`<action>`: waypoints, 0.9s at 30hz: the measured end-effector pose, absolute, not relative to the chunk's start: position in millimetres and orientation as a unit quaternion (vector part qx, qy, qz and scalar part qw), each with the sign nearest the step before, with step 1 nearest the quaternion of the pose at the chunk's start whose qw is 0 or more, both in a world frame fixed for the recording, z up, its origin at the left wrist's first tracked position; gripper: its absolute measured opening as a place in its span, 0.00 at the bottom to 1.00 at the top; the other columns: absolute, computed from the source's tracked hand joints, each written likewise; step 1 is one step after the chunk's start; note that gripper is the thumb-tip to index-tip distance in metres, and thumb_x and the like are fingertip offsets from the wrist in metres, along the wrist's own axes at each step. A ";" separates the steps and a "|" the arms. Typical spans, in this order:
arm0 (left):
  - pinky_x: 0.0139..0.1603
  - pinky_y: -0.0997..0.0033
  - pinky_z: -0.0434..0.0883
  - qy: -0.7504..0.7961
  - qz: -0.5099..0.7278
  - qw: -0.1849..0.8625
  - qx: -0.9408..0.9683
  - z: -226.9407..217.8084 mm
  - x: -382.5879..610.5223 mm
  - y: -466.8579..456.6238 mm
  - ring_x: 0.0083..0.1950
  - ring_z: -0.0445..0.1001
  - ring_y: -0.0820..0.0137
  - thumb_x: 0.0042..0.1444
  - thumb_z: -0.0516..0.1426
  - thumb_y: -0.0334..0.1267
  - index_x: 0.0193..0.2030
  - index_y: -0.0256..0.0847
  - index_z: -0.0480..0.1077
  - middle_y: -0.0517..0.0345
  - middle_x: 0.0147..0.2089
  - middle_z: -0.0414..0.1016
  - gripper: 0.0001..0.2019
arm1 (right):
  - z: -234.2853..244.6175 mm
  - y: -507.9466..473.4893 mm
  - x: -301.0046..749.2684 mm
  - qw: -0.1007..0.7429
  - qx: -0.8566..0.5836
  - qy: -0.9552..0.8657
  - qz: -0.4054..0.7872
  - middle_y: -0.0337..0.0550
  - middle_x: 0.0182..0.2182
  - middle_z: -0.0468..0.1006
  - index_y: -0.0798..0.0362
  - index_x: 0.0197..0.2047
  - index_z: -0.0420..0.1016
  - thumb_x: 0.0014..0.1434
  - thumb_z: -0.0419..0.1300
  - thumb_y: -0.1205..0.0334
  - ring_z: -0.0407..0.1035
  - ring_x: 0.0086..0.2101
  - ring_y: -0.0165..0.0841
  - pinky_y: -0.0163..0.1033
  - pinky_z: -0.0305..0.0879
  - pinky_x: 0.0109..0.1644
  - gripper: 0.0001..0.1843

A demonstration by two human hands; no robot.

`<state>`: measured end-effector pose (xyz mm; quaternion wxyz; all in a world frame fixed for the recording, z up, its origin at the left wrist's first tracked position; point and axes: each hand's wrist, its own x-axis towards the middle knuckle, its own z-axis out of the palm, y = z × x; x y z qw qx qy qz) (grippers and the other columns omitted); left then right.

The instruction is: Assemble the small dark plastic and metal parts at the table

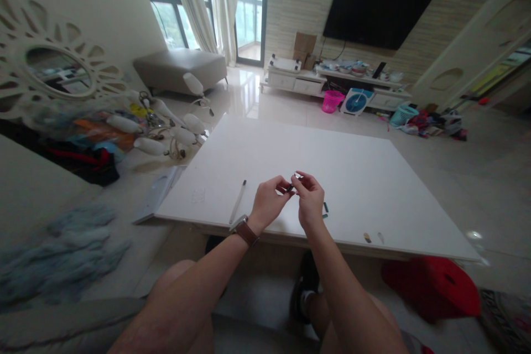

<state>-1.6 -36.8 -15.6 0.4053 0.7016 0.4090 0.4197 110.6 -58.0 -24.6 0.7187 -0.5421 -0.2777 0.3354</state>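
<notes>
Above the near half of the white table (344,160), both my hands meet at a small dark object (290,187) with a shiny silvery part (297,176) by its upper end. My left hand (269,199) pinches the dark part between thumb and fingers. Fingertips of my right hand (310,194) close around the silvery end. The object's exact kind is too small to make out. Just right of my right hand lie small dark green pieces (326,209), partly hidden by it. A slim white stick with a dark tip (238,202) rests left of my left hand.
Near the table's front edge lie a small yellow-and-dark piece (367,238) and a small clear piece (380,237). Faint marks (198,196) show on the left side. Beyond the left edge stands a lamp with several white shades (182,135). A red stool (431,287) is at right.
</notes>
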 end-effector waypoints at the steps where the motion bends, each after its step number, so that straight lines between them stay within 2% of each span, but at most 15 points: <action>1: 0.35 0.71 0.72 0.408 0.419 0.407 0.701 -15.9 -1.1 -36.7 0.32 0.78 0.70 0.53 0.64 0.36 0.31 0.41 0.72 0.58 0.32 0.80 0.05 | -24.2 -57.8 110.5 0.717 -0.545 -0.282 0.331 0.42 0.32 0.78 0.54 0.39 0.80 0.44 0.72 0.54 0.70 0.33 0.33 0.37 0.65 0.36 0.20; 8: 0.36 0.71 0.71 0.404 0.422 0.403 0.704 -13.0 2.6 -35.3 0.33 0.77 0.70 0.55 0.63 0.38 0.31 0.41 0.70 0.59 0.31 0.79 0.06 | -26.6 -55.4 111.8 0.702 -0.559 -0.322 0.303 0.42 0.32 0.78 0.54 0.41 0.78 0.47 0.71 0.52 0.72 0.33 0.34 0.40 0.68 0.37 0.20; 13: 0.33 0.72 0.68 0.423 0.406 0.396 0.707 -12.6 3.0 -35.9 0.31 0.76 0.70 0.56 0.61 0.40 0.29 0.41 0.70 0.59 0.30 0.78 0.09 | -25.9 -57.3 111.6 0.690 -0.568 -0.347 0.283 0.44 0.35 0.79 0.53 0.42 0.78 0.46 0.71 0.56 0.71 0.33 0.34 0.39 0.68 0.36 0.19; 23: 0.31 0.73 0.65 0.438 0.394 0.373 0.716 -13.5 -1.1 -37.9 0.29 0.74 0.71 0.57 0.61 0.41 0.28 0.42 0.70 0.60 0.28 0.77 0.10 | -27.8 -57.1 113.8 0.702 -0.543 -0.333 0.319 0.38 0.29 0.76 0.53 0.40 0.79 0.44 0.71 0.62 0.70 0.32 0.32 0.38 0.66 0.37 0.17; 27: 0.32 0.74 0.65 0.434 0.404 0.366 0.717 -15.6 1.4 -36.1 0.29 0.73 0.72 0.56 0.62 0.40 0.29 0.41 0.71 0.60 0.29 0.77 0.08 | -27.1 -56.1 112.6 0.708 -0.540 -0.327 0.316 0.40 0.33 0.77 0.53 0.41 0.78 0.45 0.70 0.61 0.69 0.33 0.32 0.38 0.67 0.37 0.18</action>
